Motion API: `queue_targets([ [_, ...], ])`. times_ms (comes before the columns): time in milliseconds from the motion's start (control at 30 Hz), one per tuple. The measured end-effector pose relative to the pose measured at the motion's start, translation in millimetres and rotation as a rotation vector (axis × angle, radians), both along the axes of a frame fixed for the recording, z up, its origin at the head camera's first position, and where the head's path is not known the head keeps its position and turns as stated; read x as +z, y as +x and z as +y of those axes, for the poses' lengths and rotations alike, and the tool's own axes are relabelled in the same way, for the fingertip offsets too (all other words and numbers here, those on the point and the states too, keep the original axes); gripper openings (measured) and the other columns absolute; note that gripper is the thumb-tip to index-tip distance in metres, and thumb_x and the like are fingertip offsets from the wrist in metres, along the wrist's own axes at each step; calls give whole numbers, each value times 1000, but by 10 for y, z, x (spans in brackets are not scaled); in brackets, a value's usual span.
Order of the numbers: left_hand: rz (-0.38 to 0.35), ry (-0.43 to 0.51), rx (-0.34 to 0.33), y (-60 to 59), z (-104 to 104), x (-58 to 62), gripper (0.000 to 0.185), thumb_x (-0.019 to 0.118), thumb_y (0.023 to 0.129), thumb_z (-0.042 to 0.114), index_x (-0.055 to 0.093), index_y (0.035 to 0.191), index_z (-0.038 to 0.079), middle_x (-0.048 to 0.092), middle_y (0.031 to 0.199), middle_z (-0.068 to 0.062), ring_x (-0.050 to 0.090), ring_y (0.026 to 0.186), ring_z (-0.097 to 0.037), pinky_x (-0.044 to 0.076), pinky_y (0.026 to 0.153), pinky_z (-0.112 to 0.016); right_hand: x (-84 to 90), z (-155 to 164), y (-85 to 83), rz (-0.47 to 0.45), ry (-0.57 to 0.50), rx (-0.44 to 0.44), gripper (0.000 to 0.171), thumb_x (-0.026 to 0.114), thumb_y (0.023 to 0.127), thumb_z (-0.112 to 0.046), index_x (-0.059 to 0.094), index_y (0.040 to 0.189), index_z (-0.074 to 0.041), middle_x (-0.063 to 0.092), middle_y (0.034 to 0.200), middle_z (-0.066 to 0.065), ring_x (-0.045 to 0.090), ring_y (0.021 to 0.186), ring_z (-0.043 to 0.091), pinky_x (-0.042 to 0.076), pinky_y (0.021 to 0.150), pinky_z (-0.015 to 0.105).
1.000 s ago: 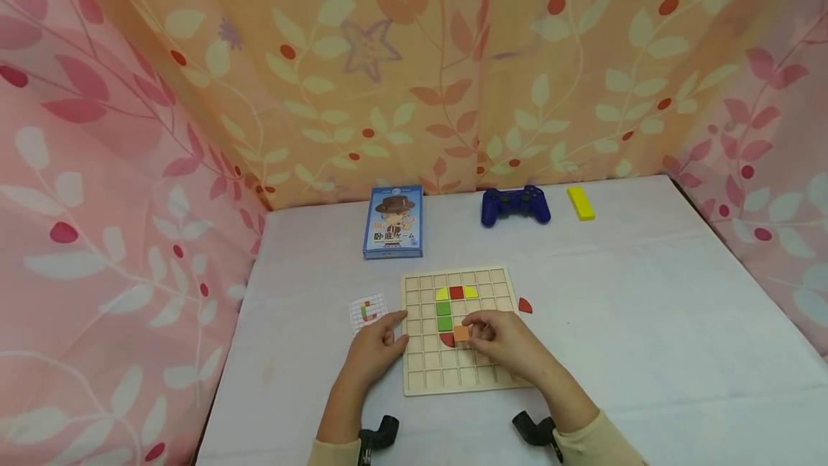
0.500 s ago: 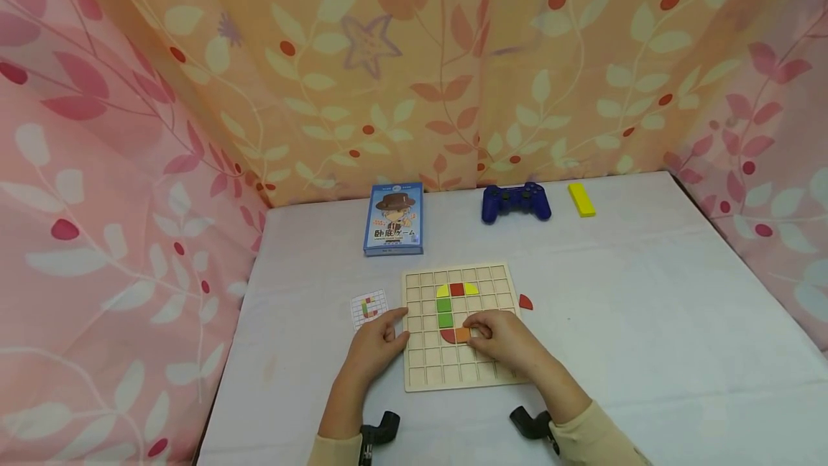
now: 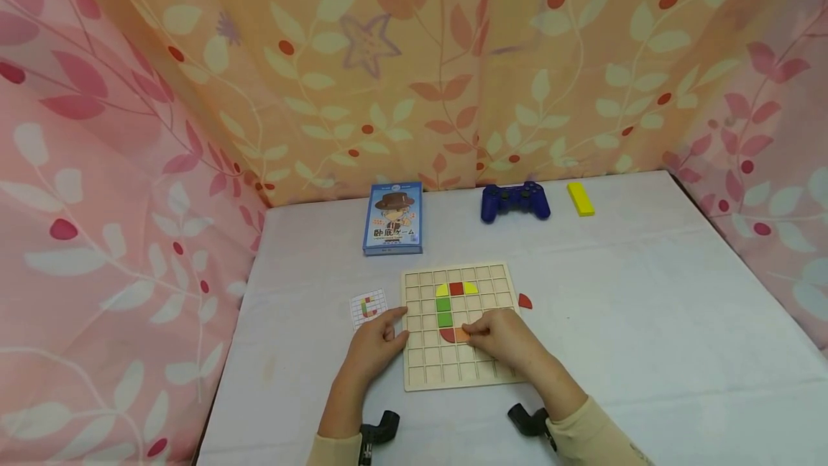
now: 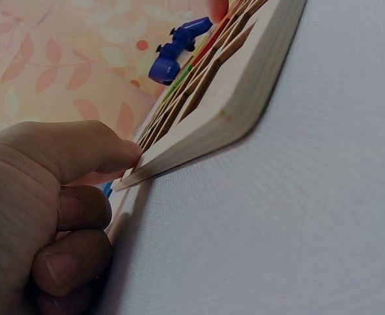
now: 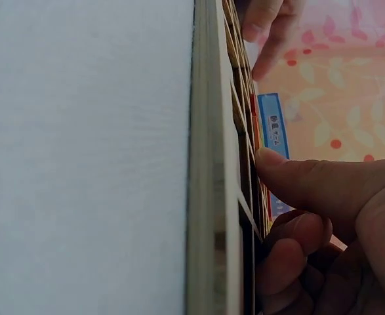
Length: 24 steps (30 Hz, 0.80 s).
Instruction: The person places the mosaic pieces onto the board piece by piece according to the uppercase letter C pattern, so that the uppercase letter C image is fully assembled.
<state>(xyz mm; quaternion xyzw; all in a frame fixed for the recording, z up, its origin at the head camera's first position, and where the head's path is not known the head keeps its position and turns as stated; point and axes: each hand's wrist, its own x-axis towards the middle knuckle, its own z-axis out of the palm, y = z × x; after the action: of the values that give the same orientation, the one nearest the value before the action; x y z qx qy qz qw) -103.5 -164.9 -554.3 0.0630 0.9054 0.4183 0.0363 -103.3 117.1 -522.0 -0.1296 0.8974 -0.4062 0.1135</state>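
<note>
A wooden grid board (image 3: 427, 372) lies on the table, with colored tiles set in its cells. My left hand (image 3: 375, 347) rests thumb and index fingertip, spread apart, on the board's left rim; its other fingers are curled in the left wrist view. At the board's middle my right hand (image 3: 507, 336) has thumb and index finger on the right side of an orange square tile (image 3: 460, 335), partly covered by the fingertips. Left of that tile is a red quarter-circle tile (image 3: 447, 335). Above are green square tiles (image 3: 444, 318), and a red square (image 3: 456, 288) between yellow quarter-circles (image 3: 442, 290).
A small pattern card (image 3: 367, 306) lies left of the board, partly behind my left hand. Beside the board's right edge is a loose red quarter-circle (image 3: 525, 301). Farther back stand a blue game box (image 3: 393, 220), a blue game controller (image 3: 515, 202) and a yellow block (image 3: 581, 199).
The orange tile, earlier tilted in my right fingers, now lies in the cell right of the lower red quarter-circle. My right fingertips have closed in over it. My left hand stays on the rim.
</note>
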Motion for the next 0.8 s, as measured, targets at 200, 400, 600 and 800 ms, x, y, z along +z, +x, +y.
queue_targets([
  [200,-23,-3,3,6,3,-16,42,76,92,24,70,133,17,43,54,11,37,47,-5,28,46,-25,0,-13,11,-12,11,-20,18,83,85,-7,83,103,-9,77,100,3,62,84,10,49,68,27],
  [400,-26,-11,6,0,16,-18,43,76,92,25,70,133,18,44,54,10,37,47,-5,28,46,-25,12,-23,20,-23,27,-56,18,83,84,-8,83,102,-10,77,100,0,64,91,12,52,75,31],
  [600,-26,-14,4,-5,9,-6,42,76,92,25,70,133,18,44,54,10,37,48,-6,28,47,-26,31,-23,14,-4,73,-23,22,82,86,-9,83,107,-15,74,105,-2,60,93,14,51,85,40],
  [800,-41,-10,10,-13,0,12,42,76,92,25,70,134,19,44,55,9,38,48,-7,29,48,-26,35,-18,9,34,93,60,31,80,88,-11,79,118,-14,73,102,0,54,86,16,49,84,41],
])
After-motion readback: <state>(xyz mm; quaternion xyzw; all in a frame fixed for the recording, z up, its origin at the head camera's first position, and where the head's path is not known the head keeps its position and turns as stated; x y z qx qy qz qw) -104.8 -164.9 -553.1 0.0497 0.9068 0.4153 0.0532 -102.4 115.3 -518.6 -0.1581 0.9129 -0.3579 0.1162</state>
